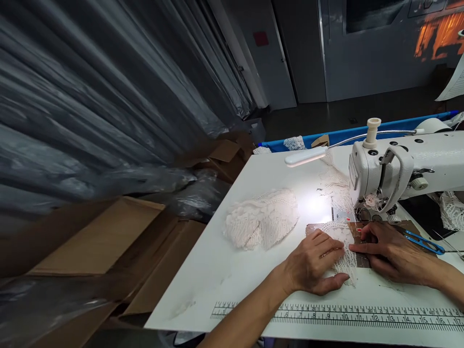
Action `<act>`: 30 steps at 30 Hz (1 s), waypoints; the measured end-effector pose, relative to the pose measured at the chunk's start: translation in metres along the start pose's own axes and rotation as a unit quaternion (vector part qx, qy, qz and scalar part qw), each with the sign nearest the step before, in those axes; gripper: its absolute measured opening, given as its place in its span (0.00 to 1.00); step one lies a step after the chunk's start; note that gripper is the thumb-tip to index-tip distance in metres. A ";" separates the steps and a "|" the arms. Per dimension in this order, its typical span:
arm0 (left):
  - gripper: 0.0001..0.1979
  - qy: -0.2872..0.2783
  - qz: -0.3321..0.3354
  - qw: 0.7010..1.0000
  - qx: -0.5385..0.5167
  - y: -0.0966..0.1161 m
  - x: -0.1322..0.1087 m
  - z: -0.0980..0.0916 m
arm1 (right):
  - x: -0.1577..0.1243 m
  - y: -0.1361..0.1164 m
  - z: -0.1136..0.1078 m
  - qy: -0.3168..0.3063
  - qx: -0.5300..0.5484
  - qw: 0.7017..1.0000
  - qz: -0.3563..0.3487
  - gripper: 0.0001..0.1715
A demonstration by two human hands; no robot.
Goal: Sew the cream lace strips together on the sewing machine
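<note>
A white lace strip [344,263] lies on the table in front of the sewing machine [369,179], its far end beneath the needle area. My left hand [315,263] rests palm-down on the strip's left side, fingers stretched forward and thumb apart. From the right, my right hand [391,251] touches the lace edge with an extended index finger, the other fingers bent and the thumb spread away. Under both lies a brown plate [363,261]. Blue thread snips [424,242] lie beside my right hand, partly behind it. The needle tip is too small to make out.
A bunched pile of white lace [263,220] sits left on the table. A ruler tape [326,316] runs along the front edge. A lit lamp [306,157] juts out over the table. Cardboard boxes [97,237] and plastic bags stand at left, before a grey curtain [108,96].
</note>
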State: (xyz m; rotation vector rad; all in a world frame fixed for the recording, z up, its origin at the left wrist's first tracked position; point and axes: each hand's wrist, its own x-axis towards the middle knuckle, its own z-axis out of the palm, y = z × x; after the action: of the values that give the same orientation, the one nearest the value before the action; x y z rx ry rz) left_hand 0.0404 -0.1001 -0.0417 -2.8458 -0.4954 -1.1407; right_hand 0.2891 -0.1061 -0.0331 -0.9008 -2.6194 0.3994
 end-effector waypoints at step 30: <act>0.20 -0.230 -0.014 0.953 0.195 -0.025 0.046 0.020 | -0.004 0.007 0.009 0.049 -0.087 0.993 0.057 0.23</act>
State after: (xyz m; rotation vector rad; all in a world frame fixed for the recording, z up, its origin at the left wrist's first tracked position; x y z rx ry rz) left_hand 0.0774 -0.0604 -0.0274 -2.7288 -0.6891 -0.3110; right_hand 0.2921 -0.1050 -0.0448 -1.1005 -2.5486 0.1525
